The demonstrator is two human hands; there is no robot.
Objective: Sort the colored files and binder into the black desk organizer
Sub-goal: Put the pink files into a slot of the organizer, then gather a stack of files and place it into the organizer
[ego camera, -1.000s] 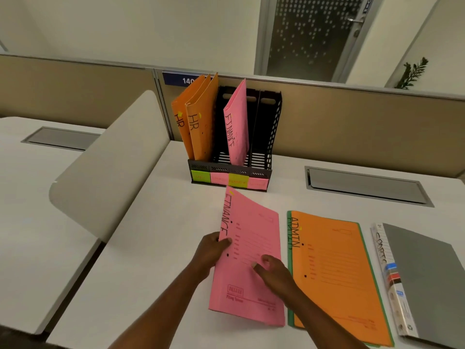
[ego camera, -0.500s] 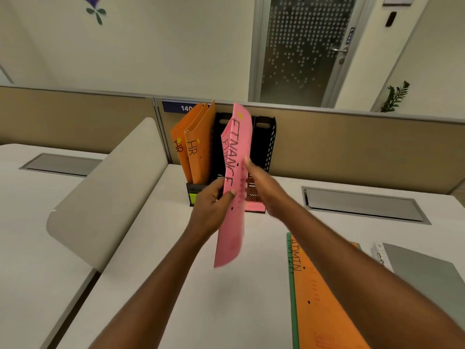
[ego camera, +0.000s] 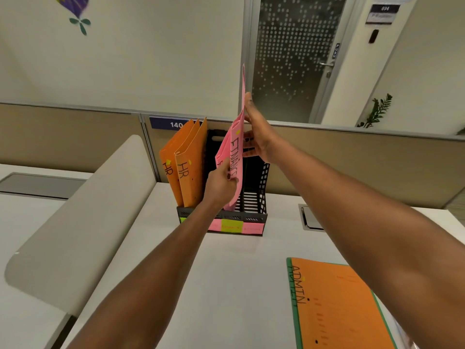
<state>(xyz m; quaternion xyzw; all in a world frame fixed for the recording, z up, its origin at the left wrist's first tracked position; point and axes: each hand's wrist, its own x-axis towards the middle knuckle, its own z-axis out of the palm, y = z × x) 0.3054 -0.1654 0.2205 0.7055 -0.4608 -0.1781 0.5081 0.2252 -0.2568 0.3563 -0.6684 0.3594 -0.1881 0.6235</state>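
Head view: left hand (ego camera: 221,183) hides pink file (ego camera: 237,152) lettering.

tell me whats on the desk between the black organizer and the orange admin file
Nothing: in the head view, bare white desk separates the black organizer from the orange ADMIN file; only forearms cross above it.

We take this for an office, a white desk (ego camera: 239,285) with beige cubicle partitions (ego camera: 352,157), a numbered plate (ego camera: 171,124) on the divider, a black desk organizer (ego camera: 254,197) of labelled files, a frosted door (ego camera: 289,59) marked PUSH, a room sign (ego camera: 382,12) beside it
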